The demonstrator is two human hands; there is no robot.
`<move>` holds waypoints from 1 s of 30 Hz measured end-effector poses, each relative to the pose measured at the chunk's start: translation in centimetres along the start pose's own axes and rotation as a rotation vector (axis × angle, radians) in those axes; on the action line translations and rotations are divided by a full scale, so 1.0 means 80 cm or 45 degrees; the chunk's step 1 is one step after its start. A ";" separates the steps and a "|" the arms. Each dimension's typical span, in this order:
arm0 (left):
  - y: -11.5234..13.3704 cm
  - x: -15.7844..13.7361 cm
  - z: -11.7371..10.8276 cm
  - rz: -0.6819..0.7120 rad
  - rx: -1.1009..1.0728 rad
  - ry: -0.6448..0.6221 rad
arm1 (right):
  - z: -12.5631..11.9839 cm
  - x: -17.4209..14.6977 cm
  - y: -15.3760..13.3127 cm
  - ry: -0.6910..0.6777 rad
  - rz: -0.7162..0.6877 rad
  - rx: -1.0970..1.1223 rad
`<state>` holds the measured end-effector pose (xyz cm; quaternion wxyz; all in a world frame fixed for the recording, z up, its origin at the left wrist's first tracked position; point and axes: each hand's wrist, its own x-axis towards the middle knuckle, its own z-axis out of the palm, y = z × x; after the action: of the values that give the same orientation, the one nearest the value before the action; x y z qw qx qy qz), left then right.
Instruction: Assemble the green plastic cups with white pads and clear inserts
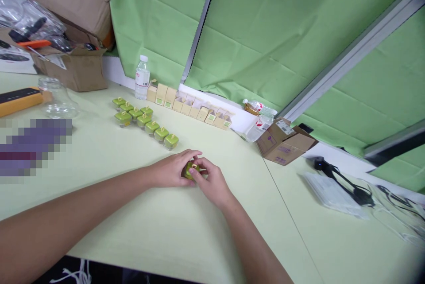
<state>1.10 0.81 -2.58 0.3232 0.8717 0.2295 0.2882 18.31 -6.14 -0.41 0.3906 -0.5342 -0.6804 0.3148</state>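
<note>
Between my hands, low over the table (159,222), is a small square container (191,169) with a green lid and a pale ring on top. My left hand (169,170) curls round its left side, fingers closed about it. From the right, my right hand (211,180) grips it, thumb on the lid's front edge and fingers behind. Its lower part is largely hidden by my fingers. Beyond my left hand stand two rows of similar clear containers with green lids (152,127).
Several small cream cartons (187,106), some with open tops, line the wall beside an upright water bottle (142,78). Two bottles lie near a cardboard box (285,142) at right. A glass jar (58,98) and a power strip (20,100) sit left; cables (352,186) lie far right.
</note>
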 end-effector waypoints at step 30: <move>0.015 0.001 -0.019 0.092 -0.110 -0.112 | -0.008 0.005 0.031 0.089 0.007 0.206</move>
<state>0.43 0.71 -0.75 0.3596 0.8765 0.1707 0.2707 20.00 -5.15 -2.11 0.4552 -0.5133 -0.6372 0.3510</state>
